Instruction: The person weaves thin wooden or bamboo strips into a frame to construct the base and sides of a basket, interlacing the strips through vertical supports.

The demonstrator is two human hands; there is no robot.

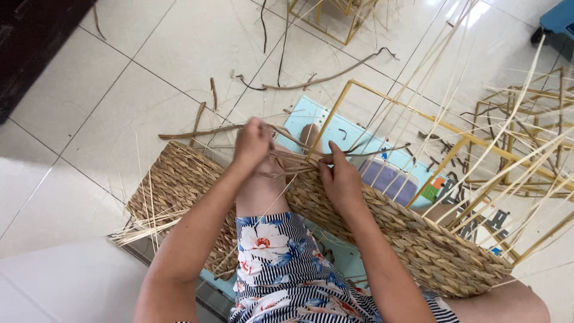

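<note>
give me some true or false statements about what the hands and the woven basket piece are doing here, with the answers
1. Both hands grip straw strands at the edge of the woven basket. True: the left hand and right hand both hold fibres there.
2. The floor is wooden planks. False: the white tile floor is glossy, with loose straw scraps.
3. A yellow metal frame stands just beyond the weaving. True.
4. The person wears plain black trousers. False: the striped floral garment covers the lap.
5. The right hand holds scissors. False: it holds only strands.
</note>
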